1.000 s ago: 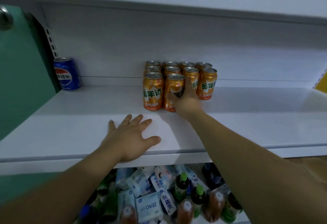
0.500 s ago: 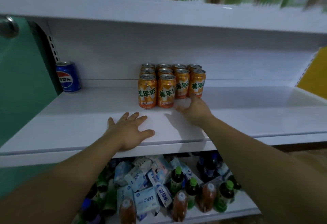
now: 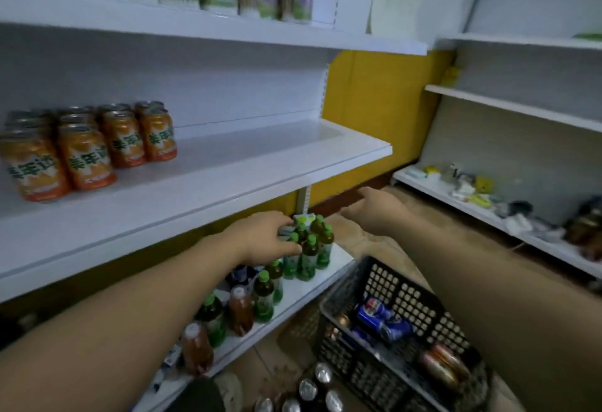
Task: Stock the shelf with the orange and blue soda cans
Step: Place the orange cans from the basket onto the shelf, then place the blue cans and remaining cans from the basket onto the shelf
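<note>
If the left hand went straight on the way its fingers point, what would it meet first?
Most likely the cluster of green-capped plastic bottles on the lower white shelf; the fingertips of the left hand look close to them. Depth is unclear, so it might pass in front.

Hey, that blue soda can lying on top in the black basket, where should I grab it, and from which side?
Probably round its middle, from above: the blue can lies on its side in the black basket, whose walls block the sides; only the top is open.
</note>
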### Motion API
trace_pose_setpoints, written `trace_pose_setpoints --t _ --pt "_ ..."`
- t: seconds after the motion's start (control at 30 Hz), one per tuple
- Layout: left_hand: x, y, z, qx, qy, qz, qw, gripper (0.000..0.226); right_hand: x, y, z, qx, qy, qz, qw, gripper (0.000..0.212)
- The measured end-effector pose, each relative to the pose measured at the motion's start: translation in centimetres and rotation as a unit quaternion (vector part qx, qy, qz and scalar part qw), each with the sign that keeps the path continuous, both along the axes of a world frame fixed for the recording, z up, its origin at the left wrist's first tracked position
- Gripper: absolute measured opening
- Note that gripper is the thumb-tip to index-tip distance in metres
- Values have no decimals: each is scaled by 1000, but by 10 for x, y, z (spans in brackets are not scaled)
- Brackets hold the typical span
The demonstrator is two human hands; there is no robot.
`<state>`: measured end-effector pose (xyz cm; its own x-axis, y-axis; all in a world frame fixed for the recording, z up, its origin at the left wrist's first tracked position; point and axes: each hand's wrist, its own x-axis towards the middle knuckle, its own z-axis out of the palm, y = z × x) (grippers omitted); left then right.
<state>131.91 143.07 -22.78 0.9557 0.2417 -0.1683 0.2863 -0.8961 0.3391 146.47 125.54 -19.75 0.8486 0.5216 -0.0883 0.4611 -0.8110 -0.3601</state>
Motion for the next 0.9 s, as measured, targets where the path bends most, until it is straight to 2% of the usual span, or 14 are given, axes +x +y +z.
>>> trace_pose_setpoints --t 0.17,0.27,0.37,0.43,0.57,0.67,0.7,0.8,0.9 --pt "59 -89 -60 -23 95 -118 988 78 21 -101 -42 -14 47 -106 993 75" --pt "90 -120 -106 -42 133 -148 979 79 38 -147 -78 -56 63 -152 985 73" --pt "118 -138 -149 -48 164 -164 972 75 60 -175 -124 -64 115 -187 974 65" --pt "136 -144 -175 -50 186 -165 967 71 76 -185 -157 -67 153 -199 966 55" --pt "172 -141 -230 -62 213 -153 963 68 109 -187 -235 -98 211 -196 953 60" --pt "203 -136 -273 -66 234 -151 958 67 127 -180 -294 -90 261 -183 943 39" --pt "213 -134 -288 -70 241 -151 956 64 133 -177 -315 -90 279 -175 940 39" --pt "242 -130 -331 -87 258 -151 950 44 149 -164 -377 -77 331 -182 922 56" --pt "268 -127 -375 -96 273 -149 946 49 163 -151 -435 -69 368 -188 908 59"
